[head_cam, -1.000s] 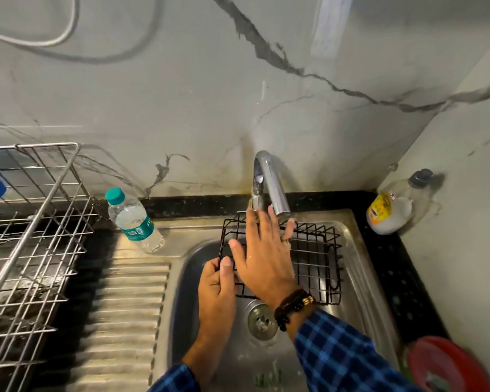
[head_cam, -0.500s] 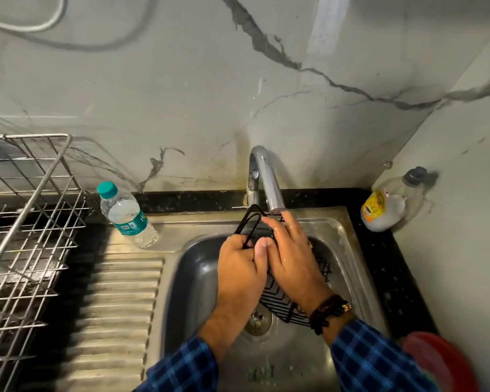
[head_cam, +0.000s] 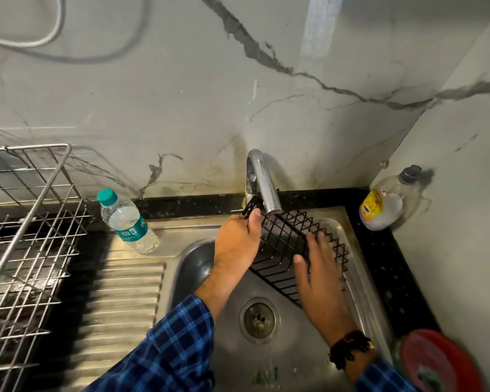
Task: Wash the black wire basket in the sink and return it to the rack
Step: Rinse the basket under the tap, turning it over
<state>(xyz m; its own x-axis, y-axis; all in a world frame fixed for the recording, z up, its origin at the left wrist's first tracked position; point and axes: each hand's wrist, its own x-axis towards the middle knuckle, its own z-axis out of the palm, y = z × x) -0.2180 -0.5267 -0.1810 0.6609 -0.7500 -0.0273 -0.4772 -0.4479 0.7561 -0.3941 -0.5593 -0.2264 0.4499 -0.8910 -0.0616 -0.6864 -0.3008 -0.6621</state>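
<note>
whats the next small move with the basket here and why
Probably rub the right hand along the black wire basket: its fingers lie flat on it, while the left hand grips the end by the faucet.

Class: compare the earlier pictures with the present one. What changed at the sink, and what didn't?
The basket went from lying flat under the tap to tilted on edge. The left hand shifted its grip up to the end by the tap; the right hand slid down its side, fingers flat. The bottle and rack stayed put.
</note>
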